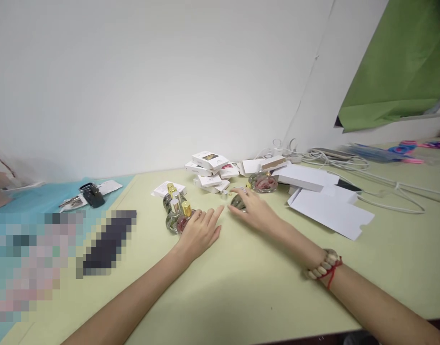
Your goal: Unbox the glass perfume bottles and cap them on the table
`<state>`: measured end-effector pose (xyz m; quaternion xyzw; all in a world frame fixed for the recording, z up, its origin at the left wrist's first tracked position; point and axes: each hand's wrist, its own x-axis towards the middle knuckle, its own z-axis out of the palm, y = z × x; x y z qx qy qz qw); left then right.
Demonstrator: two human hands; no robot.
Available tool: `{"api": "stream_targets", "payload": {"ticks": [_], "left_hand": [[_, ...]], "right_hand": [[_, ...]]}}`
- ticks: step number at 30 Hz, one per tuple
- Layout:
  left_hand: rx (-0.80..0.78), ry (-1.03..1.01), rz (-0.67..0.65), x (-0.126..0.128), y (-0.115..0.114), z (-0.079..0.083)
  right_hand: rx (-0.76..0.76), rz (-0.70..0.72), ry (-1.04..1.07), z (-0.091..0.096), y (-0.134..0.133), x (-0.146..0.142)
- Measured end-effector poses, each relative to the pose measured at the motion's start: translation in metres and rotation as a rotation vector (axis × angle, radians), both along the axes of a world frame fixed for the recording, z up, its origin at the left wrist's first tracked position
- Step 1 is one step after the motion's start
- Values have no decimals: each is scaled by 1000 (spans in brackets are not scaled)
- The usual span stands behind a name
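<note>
My left hand [202, 229] rests beside a group of round glass perfume bottles, its fingers stretched out and loosely apart. Nearest to it stands a reddish bottle [183, 224] with a gold cap, partly hidden by the hand. A greenish bottle [172, 221] with a silver cap is at its left, and more capped bottles are behind. My right hand [254, 209] has thumb and fingers around a greenish glass bottle [237, 202], partly covered by the hand. Just beyond it, a pinkish glass bottle [263, 183] sits on the table. Small caps [225, 194] lie between the hands and the boxes.
Small white printed boxes [210, 160] are piled near the wall. Unfolded white cartons [327, 211] and white cables [395, 187] lie at the right, scissors [406, 147] farther off. On the left are a black cup [91, 195], a blue cover [36, 196] and part of another person.
</note>
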<state>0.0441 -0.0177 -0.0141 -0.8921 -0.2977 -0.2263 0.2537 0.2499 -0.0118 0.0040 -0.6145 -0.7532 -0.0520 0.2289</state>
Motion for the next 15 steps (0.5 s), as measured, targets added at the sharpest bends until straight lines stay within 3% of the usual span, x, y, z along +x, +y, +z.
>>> {"api": "stream_targets", "payload": {"ticks": [3,5,9,15], "left_hand": [[-1,-81,-60,-1,-2,2],[-22,-101,-65,-1,-3,4],[-79,-70,-33,-1,-4,5],[-49,-110,-101,-2,-1,2]], "right_hand": [[20,233,112,0,-15,-27],[-45,316,183,3,-23,-37],[-142,338,190,9,-25,-35],[-33,255,262,-1,0,-5]]}}
